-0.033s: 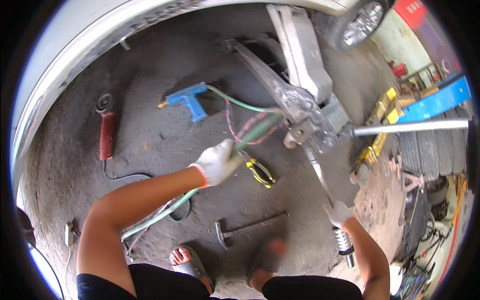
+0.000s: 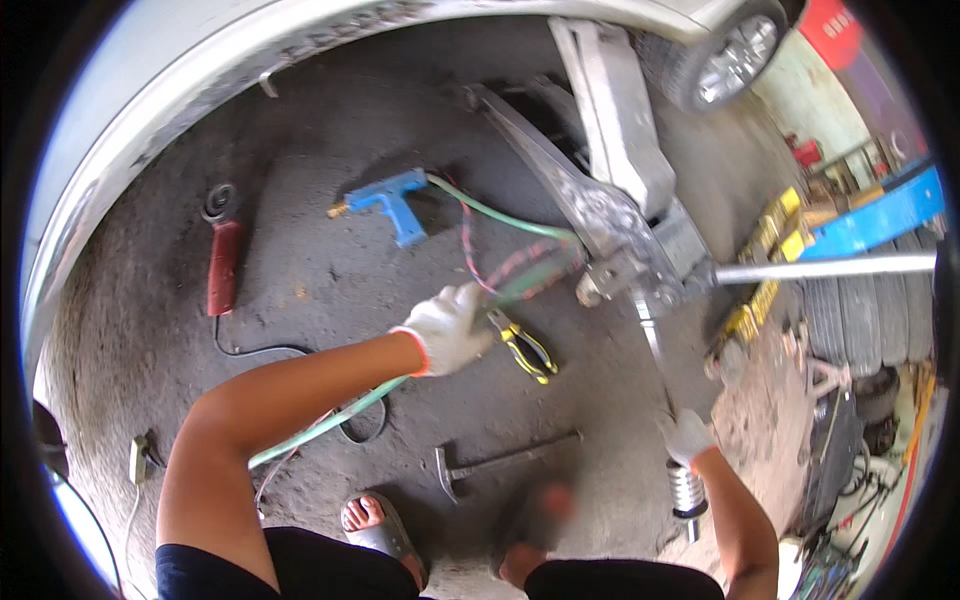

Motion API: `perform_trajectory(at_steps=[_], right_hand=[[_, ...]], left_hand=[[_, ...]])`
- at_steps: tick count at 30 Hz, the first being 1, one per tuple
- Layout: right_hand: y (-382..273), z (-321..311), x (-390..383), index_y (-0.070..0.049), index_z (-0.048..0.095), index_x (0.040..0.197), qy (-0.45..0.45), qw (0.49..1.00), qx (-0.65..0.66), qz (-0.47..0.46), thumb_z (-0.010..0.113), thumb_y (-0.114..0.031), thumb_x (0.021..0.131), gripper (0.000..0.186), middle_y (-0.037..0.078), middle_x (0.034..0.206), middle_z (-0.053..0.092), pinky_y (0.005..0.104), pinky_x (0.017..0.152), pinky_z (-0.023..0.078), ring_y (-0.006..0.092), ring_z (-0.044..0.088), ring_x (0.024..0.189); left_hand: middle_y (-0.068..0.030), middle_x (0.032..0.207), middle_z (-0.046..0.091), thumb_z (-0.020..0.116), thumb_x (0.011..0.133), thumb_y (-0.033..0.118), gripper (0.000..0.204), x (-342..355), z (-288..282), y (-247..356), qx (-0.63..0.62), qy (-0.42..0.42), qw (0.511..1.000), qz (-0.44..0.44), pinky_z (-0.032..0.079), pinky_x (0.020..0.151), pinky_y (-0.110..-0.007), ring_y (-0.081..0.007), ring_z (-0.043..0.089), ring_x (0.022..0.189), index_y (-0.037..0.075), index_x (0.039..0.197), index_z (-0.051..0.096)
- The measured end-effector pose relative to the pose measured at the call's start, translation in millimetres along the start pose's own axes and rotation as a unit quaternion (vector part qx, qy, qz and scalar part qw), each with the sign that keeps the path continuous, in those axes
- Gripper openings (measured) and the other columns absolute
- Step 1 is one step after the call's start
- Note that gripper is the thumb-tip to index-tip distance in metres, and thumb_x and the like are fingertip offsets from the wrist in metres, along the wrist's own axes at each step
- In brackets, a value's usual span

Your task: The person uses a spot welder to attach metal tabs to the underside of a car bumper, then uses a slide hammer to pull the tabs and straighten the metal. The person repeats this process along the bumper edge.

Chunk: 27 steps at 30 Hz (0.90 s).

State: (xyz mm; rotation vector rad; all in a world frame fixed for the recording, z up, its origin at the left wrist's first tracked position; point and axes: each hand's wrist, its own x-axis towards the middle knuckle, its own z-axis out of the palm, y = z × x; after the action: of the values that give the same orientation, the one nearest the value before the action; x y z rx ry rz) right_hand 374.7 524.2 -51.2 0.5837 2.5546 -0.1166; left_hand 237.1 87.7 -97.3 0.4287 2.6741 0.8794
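Observation:
In a white glove with an orange cuff, my left hand [image 2: 450, 328] is closed round a green hose [image 2: 345, 415], with its loops blurred just beyond the fingers. A blue pistol-shaped gun [image 2: 390, 200] with a brass tip lies on the floor beyond, at the end of a green hose. Yellow-and-black pliers [image 2: 527, 350] lie right beside this hand. My gloved right hand [image 2: 687, 440] is wrapped round a slim metal rod tool [image 2: 652, 335] lying across toward the jack. A ribbed silver cylinder [image 2: 687, 488] shows below the glove; their join is hidden.
A floor jack [image 2: 620, 215] with a long silver handle [image 2: 830, 268] stands under the white car [image 2: 150, 110]. A red grinder [image 2: 222, 270] lies at left, a hammer [image 2: 505, 463] before my feet. Yellow stands [image 2: 745, 318] and stacked tyres [image 2: 865, 315] are at right.
The whole view has shifted slightly, so the floor things sit a little further right and lower. Both hands keep their grips.

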Motion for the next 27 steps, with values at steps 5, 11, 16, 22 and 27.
perform_trajectory(at_steps=[5, 11, 16, 22, 27], right_hand=[[-123, -74, -45, -0.009, 0.053, 0.074, -0.112, 0.847, 0.508, -0.106, 0.056, -0.031, 0.102, 0.036, 0.000, 0.058, 0.048, 0.0317, 0.043, 0.036, 0.0095, 0.043, 0.045], [-289, -73, -70, -0.016, 0.048, 0.069, -0.296, 0.712, 0.619, -0.146, 0.057, -0.034, 0.103, 0.039, -0.002, 0.054, 0.044, 0.0309, 0.043, 0.034, 0.0116, 0.039, 0.042], [-329, -36, -61, -0.011, 0.050, 0.081, -0.378, 0.699, 0.585, -0.162, 0.056, -0.038, 0.102, 0.035, 0.001, 0.054, 0.045, 0.0360, 0.046, 0.043, 0.0183, 0.048, 0.045], [-343, -16, -33, -0.004, 0.048, 0.100, -0.362, 0.717, 0.461, -0.376, 0.050, -0.023, 0.105, 0.019, 0.006, 0.074, 0.056, 0.0329, 0.056, 0.053, 0.0152, 0.056, 0.058], [-334, -20, -21, -0.002, 0.050, 0.100, -0.359, 0.706, 0.433, -0.431, 0.053, -0.018, 0.103, 0.017, 0.008, 0.073, 0.061, 0.0340, 0.054, 0.052, 0.0169, 0.061, 0.059]], left_hand=[[-0.0279, 0.153, 0.036, 0.077, 0.070, 0.046, 0.113, -57, 31, 43, -0.134, -0.228, 0.963, 0.050, 0.034, 0.116, -0.045, -0.0438, 0.042, 0.137, 0.002, 0.156, 0.017], [-0.0125, 0.132, 0.053, 0.083, 0.077, 0.030, 0.081, -147, 85, 47, -0.420, -0.298, 0.856, -0.046, 0.043, 0.101, -0.036, -0.0226, 0.051, 0.120, 0.009, 0.141, 0.038], [-0.0008, 0.091, 0.064, 0.076, 0.087, 0.031, 0.033, -188, 92, 75, -0.529, -0.260, 0.793, -0.156, 0.050, 0.071, -0.029, -0.0106, 0.058, 0.081, 0.008, 0.108, 0.065], [-0.0047, 0.078, 0.068, 0.070, 0.093, 0.023, 0.019, -164, 121, 83, -0.637, -0.156, 0.714, -0.244, 0.055, 0.069, -0.033, -0.0175, 0.066, 0.069, 0.005, 0.095, 0.067], [-0.0067, 0.072, 0.066, 0.068, 0.091, 0.017, 0.014, -160, 198, 82, -0.737, -0.007, 0.633, -0.237, 0.051, 0.059, -0.031, -0.0174, 0.064, 0.062, 0.005, 0.084, 0.066]])
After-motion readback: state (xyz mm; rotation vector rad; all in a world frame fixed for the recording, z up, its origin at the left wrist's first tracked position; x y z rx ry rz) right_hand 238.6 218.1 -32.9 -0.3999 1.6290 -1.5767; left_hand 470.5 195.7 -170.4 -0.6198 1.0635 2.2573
